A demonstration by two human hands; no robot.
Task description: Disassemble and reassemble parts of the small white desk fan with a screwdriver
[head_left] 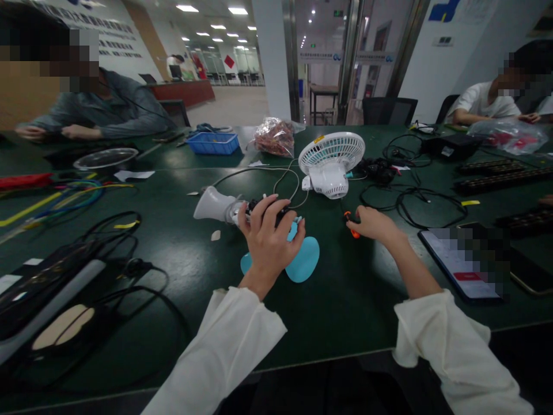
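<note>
On the dark-green tabletop (334, 314), the left hand (271, 237) held the dark end of a white, flared plastic stand (213, 205) above light-blue, rounded fan blades (304, 260); the right hand (371, 223) pinched a small orange-and-black tool (354, 233) near a white, round plastic fan grille (332, 151).

Left sleeve (216, 357): one, off-white, plain cloth; loose cut, soft lengthwise creases; ends in a wide, flared left cuff (265, 317) with an uneven edge.

Right sleeve (462, 357): one, matching off-white; fuller and more rumpled, deep folds about the forearm; right cuff (404, 340) broad and slack, its lower part hanging in a rounded droop.

Left hand (270, 245): bare, slender fingers (268, 210), uncovered from the wrist on.

Right hand (375, 223): bare, slim; right forearm (417, 271) likewise uncovered between wrist and cuff.

Fabric: matt, unpatterned; finer stitching too blurred to tell.
</note>
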